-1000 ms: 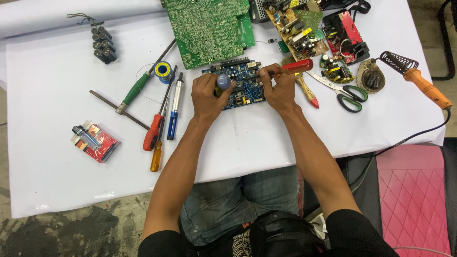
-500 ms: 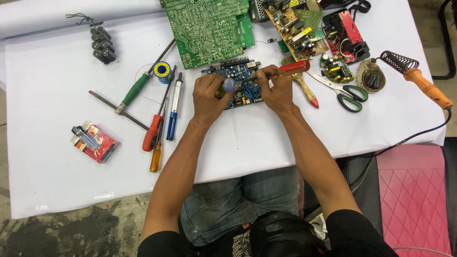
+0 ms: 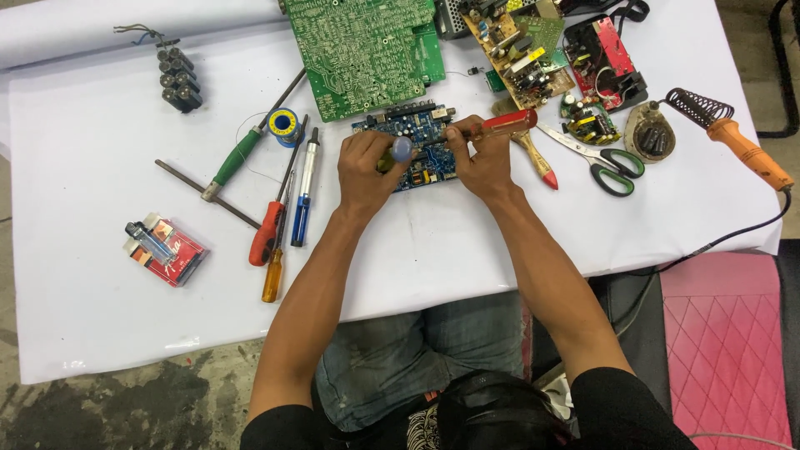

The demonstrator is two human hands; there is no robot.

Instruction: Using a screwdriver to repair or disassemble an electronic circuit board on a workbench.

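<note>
Blue circuit board (image 3: 417, 150) lies near the middle of the white-covered tabletop (image 3: 100, 250), just below a large green circuit board (image 3: 362, 50), and both hands work over it. The left hand (image 3: 367, 171) rests on the board's left half with its fingers curled around a small tool with a rounded bluish cap (image 3: 402, 149); what its tip touches is hidden by the fingers. The right hand (image 3: 479, 158) is closed around a red-handled screwdriver (image 3: 500, 125), which lies nearly level over the board's upper right corner, with its tip pointing left toward the other hand. As I judge it, the work is at the stage of working on a part on the blue board, one hand steadying while the other brings the tool in. The next move likely calls for a firm hold on the board and a careful, small motion of the tip among the tightly packed parts.

To the left lie a green-handled screwdriver (image 3: 237, 158), a spool of solder wire (image 3: 283, 125), a red-handled screwdriver (image 3: 268, 229), and a silver and blue tube-shaped tool (image 3: 304, 187). To the right are scissors (image 3: 604, 162), a brush (image 3: 529, 150), and a soldering iron with an orange handle (image 3: 746, 150) on its coiled stand, well apart from the hands.
</note>
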